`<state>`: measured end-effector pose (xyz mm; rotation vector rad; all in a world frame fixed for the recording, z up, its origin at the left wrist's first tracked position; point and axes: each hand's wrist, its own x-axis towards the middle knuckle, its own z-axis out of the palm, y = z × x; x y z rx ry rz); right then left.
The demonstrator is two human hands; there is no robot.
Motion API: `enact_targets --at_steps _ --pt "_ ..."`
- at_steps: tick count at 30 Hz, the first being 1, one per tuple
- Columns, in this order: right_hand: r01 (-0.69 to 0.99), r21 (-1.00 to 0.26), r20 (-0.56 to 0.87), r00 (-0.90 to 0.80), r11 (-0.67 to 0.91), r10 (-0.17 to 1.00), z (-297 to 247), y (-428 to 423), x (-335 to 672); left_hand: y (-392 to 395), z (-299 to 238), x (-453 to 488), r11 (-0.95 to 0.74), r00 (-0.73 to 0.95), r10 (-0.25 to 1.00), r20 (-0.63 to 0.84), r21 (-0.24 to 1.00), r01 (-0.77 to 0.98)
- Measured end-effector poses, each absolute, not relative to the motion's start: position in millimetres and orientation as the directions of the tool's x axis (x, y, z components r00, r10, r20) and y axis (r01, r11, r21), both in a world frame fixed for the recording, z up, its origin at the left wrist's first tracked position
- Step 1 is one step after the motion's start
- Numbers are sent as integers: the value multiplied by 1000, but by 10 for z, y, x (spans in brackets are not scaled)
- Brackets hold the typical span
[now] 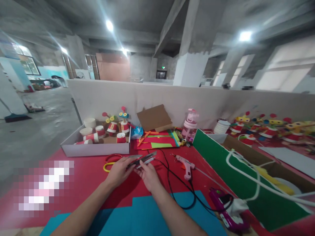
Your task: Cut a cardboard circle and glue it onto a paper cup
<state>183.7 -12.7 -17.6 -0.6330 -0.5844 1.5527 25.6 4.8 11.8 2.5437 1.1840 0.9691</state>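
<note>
My left hand is closed at the near end of a dark slim tool with a flat grey tip pointing up and right. My right hand pinches the same tool from the other side. Beside it, a white pen-like stick pokes out from my right fingers. What kind of tool it is, I cannot make out. Scissors with one red and one yellow handle lie partly behind my left hand. Blue sheets lie under my forearms on the red tabletop.
A white box at left holds paper cups and cup figures. Behind my hands lie coloured paper sheets. To the right are a pink glue gun with black cable, a purple device and a green-sided box.
</note>
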Motion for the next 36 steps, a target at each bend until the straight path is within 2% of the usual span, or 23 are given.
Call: enact_targets --at_steps 9,12,16,23,30,36 --pt "-668 -737 -74 -77 -106 994 -197 -114 1842 37 155 252 -665 512 741 435 365 651" --pt "-646 -755 -118 -36 -113 992 -226 -93 1855 13 178 262 -688 538 724 433 389 613" --pt "-632 -763 -125 -63 -137 990 -233 -87 1859 1 191 262 -679 532 733 424 406 611" --pt "-635 -770 -109 32 -64 994 -205 -77 1886 12 177 239 -723 567 689 451 380 577" --pt "-629 -768 -93 -76 -120 993 -199 -97 1878 47 128 232 -718 579 694 427 364 593" --pt "-608 -786 -38 -127 -108 991 -156 -122 1870 49 135 221 -682 557 729 399 349 643"
